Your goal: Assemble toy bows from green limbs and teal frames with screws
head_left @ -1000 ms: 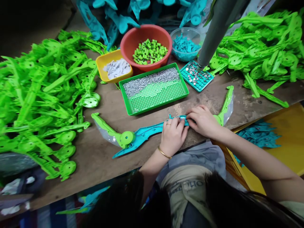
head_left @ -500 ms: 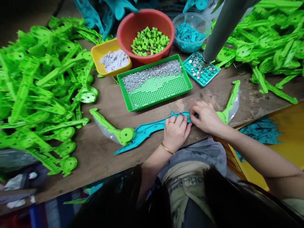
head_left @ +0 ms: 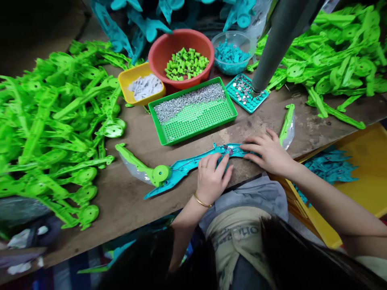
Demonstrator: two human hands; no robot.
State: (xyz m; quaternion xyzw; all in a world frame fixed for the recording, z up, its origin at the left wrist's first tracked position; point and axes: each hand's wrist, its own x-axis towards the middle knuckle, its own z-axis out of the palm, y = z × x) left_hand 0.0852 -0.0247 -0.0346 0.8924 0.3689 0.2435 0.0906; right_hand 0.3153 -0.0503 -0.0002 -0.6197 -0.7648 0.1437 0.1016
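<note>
A long blue plastic toy-bow shell lies across the table in front of me, its hollow side up, with thin wires showing near its middle. A green limb with a round hub is joined at its left end. Another green limb rises at the right, its base hidden by my hand. My left hand rests on the shell's middle with fingers spread, their tips by the wires. Over the right part lies my right hand, fingers stretched out and apart.
Beyond the shell stand a green tray of screws, a teal tray of small metal discs, a red bowl, a yellow tub and a clear bowl. Green parts pile up left and right. A grey pole slants down.
The fingers of my right hand have opened from a pinch and spread out over the shell. My left hand has shifted slightly left and its fingers have parted, uncovering the wires.
</note>
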